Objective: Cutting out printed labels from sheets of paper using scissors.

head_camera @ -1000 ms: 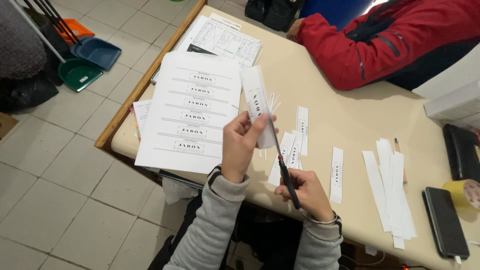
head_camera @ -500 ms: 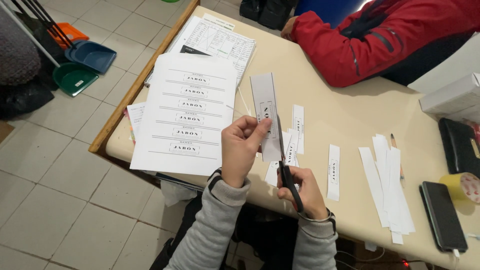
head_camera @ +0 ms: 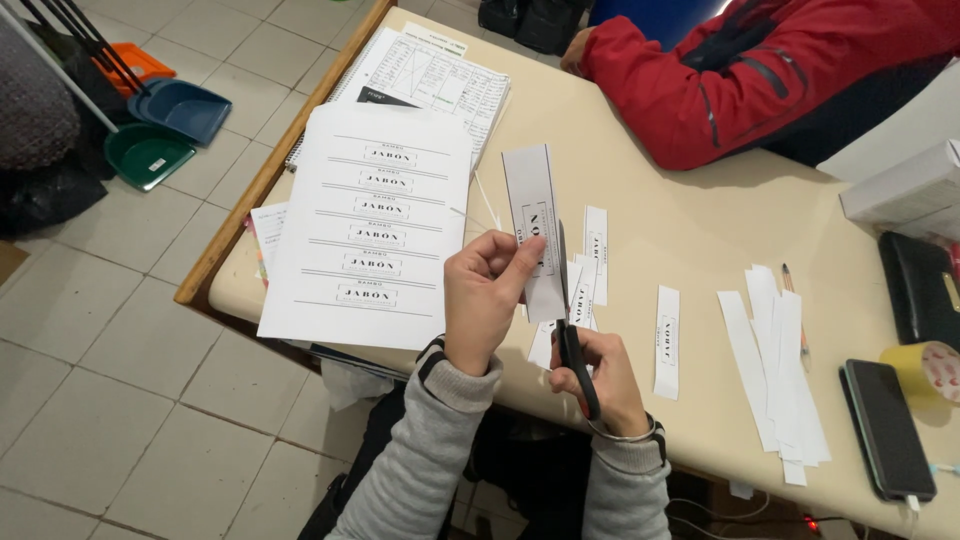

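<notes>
1. Two bare hands work above the near edge of a pale surface (head_camera: 690, 240); the left hand (head_camera: 485, 300) holds a narrow white paper strip (head_camera: 535, 225) upright, fingers (head_camera: 520, 268) closed on its lower part, thumb in front.
2. One pair of black-handled scissors (head_camera: 572, 340) sits in the right hand (head_camera: 600, 375); the fingers are closed through the handles; the blades point up along the strip's right edge, touching the paper, and whether they stand apart or together is too fine to tell.
3. The strip looks light, thin and limp; held low, its top leans a little; a judgement: it would crease or tear easily, so pinching it near the cut line keeps it steady.
4. Just left of the hands lies a white sheet printed with rows of labels (head_camera: 375, 225), overhanging the surface's edge; beneath and behind it sit other printed papers (head_camera: 430, 70).
5. Several cut labels (head_camera: 667, 340) lie flat just beyond the hands; further right is a pile of plain white offcuts (head_camera: 785, 375) with a pen (head_camera: 795, 300) beside it.
6. At the right edge lie a dark phone (head_camera: 890, 425), a roll of yellowish tape (head_camera: 925, 370), a black case (head_camera: 915, 285) and a white box (head_camera: 905, 190); the box is shut, so nothing of its contents shows.
7. Another person's red sleeve (head_camera: 740, 90) rests across the far side.
8. On the tiled floor (head_camera: 120, 350) to the left stand dustpans, green (head_camera: 145, 150), blue (head_camera: 180, 108) and orange (head_camera: 140, 62); all look empty.
</notes>
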